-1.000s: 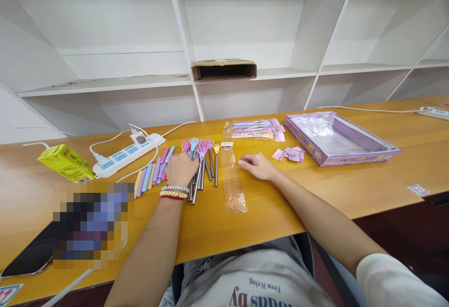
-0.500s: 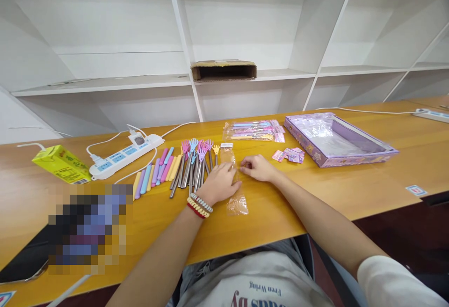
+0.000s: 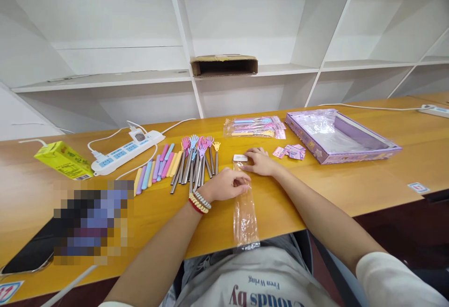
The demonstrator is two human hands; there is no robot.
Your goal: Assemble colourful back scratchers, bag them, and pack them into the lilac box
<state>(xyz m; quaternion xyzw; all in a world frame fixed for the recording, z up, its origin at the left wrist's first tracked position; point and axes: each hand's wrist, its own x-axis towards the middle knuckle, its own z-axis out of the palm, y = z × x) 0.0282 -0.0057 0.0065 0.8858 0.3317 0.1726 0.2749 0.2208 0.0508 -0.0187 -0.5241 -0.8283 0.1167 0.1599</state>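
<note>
At a wooden table, a clear bag runs lengthwise from the right hand, nearer its white label, past the curled left hand toward the person, either pinch unclear.

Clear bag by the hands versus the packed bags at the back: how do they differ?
Contents: the clear bag looks empty; the packed bags hold coloured sticks.
Pose: the clear bag runs lengthwise toward the person, reaching the table's near edge; the packed bags lie crosswise, farther back.
Handling: the left hand and right hand are at the clear bag; the packed bags lie apart from both.
Shared: see-through plastic.
</note>
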